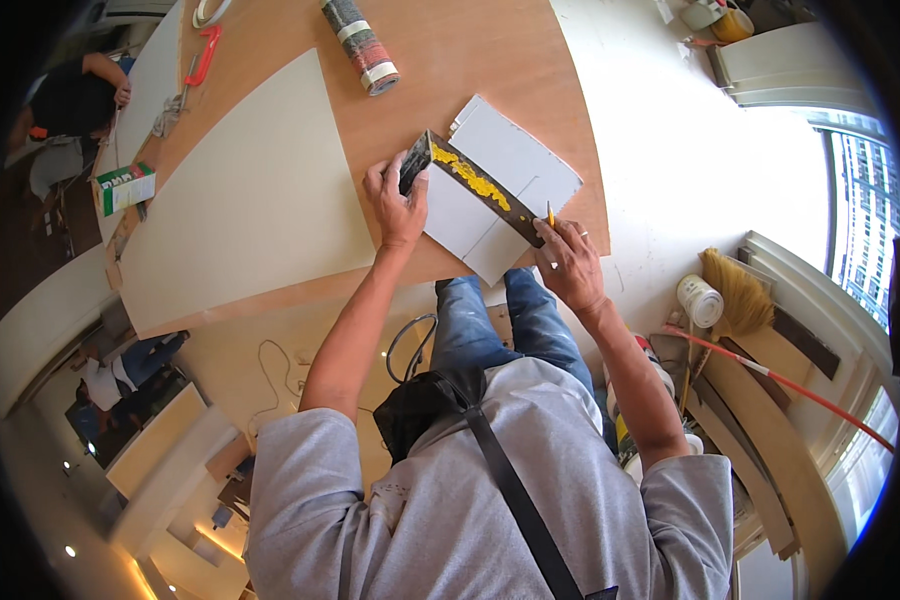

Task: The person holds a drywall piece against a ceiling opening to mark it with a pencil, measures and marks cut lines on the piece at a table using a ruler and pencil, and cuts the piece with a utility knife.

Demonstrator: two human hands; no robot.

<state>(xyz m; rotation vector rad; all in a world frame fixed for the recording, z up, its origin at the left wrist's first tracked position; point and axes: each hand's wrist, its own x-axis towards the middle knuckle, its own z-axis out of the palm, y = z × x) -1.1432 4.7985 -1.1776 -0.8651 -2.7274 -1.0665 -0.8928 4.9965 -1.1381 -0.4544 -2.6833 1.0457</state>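
A brown table point(450, 40) is crossed at its near right part by a white board point(520, 150), whose near corner is set past the table's edge. A dark bar point(473, 183) with yellow patches is laid slantwise over the board, and 1 thin line is marked on the board across it. The bar's far left end is held by the left hand point(400, 205), its grip closed on it. A pencil point(550, 213) is gripped between the fingers of the right hand point(573, 265), by the bar's near right end. The left of the table is covered by a large cream sheet point(250, 200); beyond, a patterned roll point(360, 45) and a red clamp point(204, 55) are seen. A green and white box point(126, 188) is placed at the left edge. At the right, a window point(860, 210), a broom point(735, 290), a white tub point(700, 300) and a red and white pole point(770, 375) are seen. At the far left, another person point(75, 100) is seen.
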